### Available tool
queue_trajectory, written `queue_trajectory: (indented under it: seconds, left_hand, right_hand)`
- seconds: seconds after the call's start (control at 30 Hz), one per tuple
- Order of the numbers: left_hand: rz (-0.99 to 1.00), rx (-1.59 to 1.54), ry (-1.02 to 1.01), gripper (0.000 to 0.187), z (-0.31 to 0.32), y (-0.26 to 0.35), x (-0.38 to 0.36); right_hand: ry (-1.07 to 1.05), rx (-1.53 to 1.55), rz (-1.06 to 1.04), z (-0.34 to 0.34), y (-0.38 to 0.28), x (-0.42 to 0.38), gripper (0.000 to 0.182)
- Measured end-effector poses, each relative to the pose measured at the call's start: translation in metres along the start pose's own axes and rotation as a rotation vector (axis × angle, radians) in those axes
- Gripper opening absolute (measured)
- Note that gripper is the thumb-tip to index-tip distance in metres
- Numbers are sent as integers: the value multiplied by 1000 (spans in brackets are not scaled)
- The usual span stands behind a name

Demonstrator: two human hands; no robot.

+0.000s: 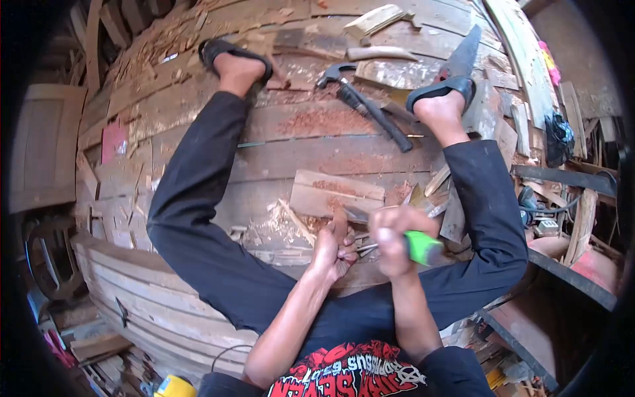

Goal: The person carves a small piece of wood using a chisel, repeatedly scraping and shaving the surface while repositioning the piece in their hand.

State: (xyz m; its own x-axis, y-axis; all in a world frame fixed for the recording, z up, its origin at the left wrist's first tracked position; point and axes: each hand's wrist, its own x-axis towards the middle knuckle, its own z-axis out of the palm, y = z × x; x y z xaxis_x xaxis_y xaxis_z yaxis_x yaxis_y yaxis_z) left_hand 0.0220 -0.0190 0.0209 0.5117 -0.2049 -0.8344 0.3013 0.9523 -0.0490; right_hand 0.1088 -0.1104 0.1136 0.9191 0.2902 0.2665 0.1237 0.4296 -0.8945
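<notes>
My left hand (333,250) is closed around a small reddish-brown wooden piece (340,222), whose upper end sticks out above the fingers. My right hand (395,237), a little blurred, grips a screwdriver (423,249) by its bright green and black handle. The thin metal shaft points left toward my left hand; whether its tip touches the wooden piece is hidden by the fingers. Just beyond both hands, a flat wooden board (331,192) with reddish shavings on it lies on the plank floor.
A claw hammer (370,109) lies between my feet. A saw blade (463,56) rests near my right sandal (442,92). Wood offcuts (377,21) and shavings (324,122) litter the planks (264,165). Stacked boards (152,278) stand at left; a dark-edged bench (569,281) is at right.
</notes>
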Motion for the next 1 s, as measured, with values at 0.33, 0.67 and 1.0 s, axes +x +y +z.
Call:
queue_trajectory:
  seconds: [0.33, 0.67, 1.0]
  left_hand:
    - [7, 15, 24, 31, 0, -3, -8]
    - [-29, 35, 64, 37, -6, -5, -4]
    - [23, 24, 81, 33, 6, 5, -14]
  right_hand:
    - [-19, 17, 80, 11, 0, -3, 31]
    - [-82, 41, 23, 9, -14, -6, 34]
    - [-12, -87, 39, 4, 24, -12, 31]
